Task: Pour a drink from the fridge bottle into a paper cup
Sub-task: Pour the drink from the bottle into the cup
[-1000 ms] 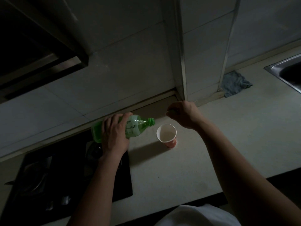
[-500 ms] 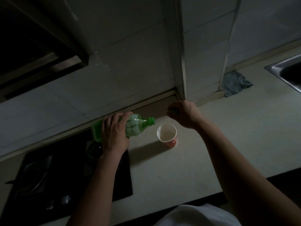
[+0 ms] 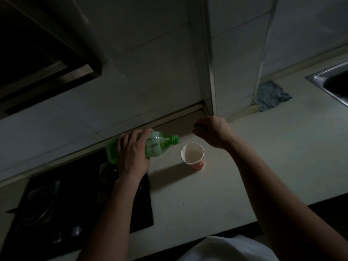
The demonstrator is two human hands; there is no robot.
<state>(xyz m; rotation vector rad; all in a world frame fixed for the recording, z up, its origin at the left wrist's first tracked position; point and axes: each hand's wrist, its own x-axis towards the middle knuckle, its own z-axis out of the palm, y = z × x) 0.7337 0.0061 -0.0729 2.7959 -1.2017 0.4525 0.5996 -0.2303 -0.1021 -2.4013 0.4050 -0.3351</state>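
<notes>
My left hand (image 3: 132, 155) grips a green plastic bottle (image 3: 158, 146) round its middle and holds it nearly level, with the neck pointing right. The neck ends just left of and above a paper cup (image 3: 193, 154). The cup is white inside and red at the base. It stands upright on the counter with pale liquid in its bottom. My right hand (image 3: 211, 131) hovers behind the cup with curled fingers that pinch a small dark thing, apparently the bottle cap. No stream shows between bottle and cup.
A black gas hob (image 3: 79, 206) lies at the left under my left forearm. The pale counter (image 3: 216, 194) runs right to a steel sink (image 3: 333, 80). A grey cloth (image 3: 271, 96) lies by the tiled wall corner. A dark range hood (image 3: 43, 63) hangs at the upper left.
</notes>
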